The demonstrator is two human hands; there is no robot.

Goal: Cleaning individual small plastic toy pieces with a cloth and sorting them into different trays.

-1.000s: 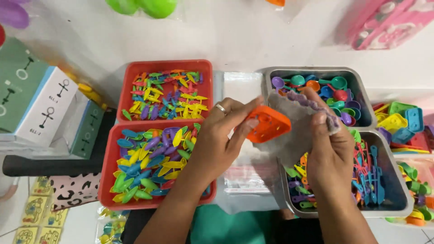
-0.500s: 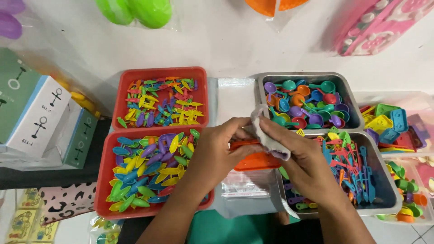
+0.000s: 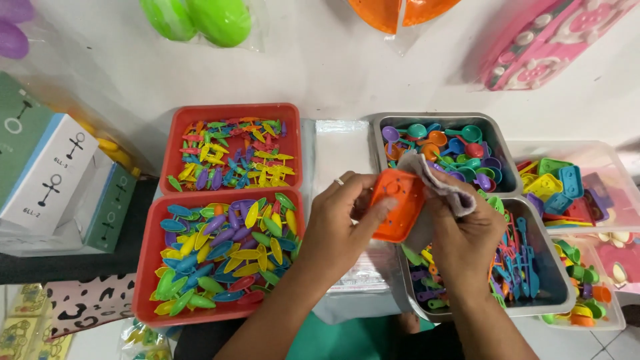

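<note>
- I hold an orange square plastic piece (image 3: 398, 203) up in front of me, above the gap between the trays, its dotted flat face turned toward me.
- My left hand (image 3: 347, 223) grips it from the left side, thumb across the lower face and fingers curled behind the edge; there is a ring on one finger.
- My right hand (image 3: 467, 233) presses a greyish cloth (image 3: 437, 183) against the right edge of the orange piece, the fingers bunched tight around the cloth.
- Beneath my hands lies a stack of clear plastic bags (image 3: 343, 150), running between the red trays and the metal ones.
- Left of my hands, the near red tray (image 3: 143, 267) is full of small leaf-shaped plastic pieces in yellow, blue, green and purple.
- Behind it, the far red tray (image 3: 293, 117) holds smaller mixed-colour pieces with thin stems.
- To the right, the far metal tray (image 3: 497, 137) holds little round scoops in teal, orange and purple.
- The near metal tray (image 3: 553, 293), partly under my right wrist, holds thin coloured tool shapes.
- Further right, clear tubs (image 3: 600, 157) hold blocky coloured pieces.
- At the far left stand white and green boxes (image 3: 60, 180).
- Along the top edge lie green (image 3: 200, 20), orange (image 3: 400, 10) and pink (image 3: 553, 37) plastic toys in bags.
</note>
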